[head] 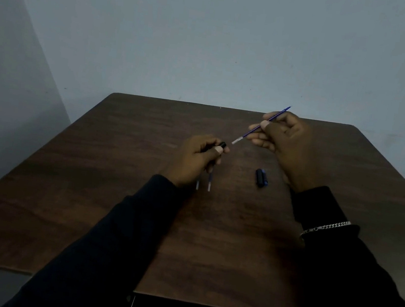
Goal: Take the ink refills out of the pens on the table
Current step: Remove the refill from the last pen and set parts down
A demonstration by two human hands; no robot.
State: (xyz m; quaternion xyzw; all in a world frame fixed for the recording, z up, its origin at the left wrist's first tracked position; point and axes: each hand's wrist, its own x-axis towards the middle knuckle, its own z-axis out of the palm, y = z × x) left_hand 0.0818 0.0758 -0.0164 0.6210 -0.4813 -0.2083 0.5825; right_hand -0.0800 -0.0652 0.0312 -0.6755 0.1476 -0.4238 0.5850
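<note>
My right hand (285, 141) pinches a thin blue ink refill (280, 114) between thumb and fingers and holds it slanted above the table, its pale tip pointing down-left. The refill is fully clear of the black pen barrel (222, 144), which my left hand (195, 160) grips with only the barrel's open end showing past the thumb. Two more refills (209, 184) lie on the brown table (113, 193) under and just behind my left hand, mostly hidden by it.
A short black and blue pen part (261, 178) lies on the table between my hands, close to my right wrist. A grey wall stands right behind the table's far edge. My right wrist wears a metal chain bracelet (325, 227).
</note>
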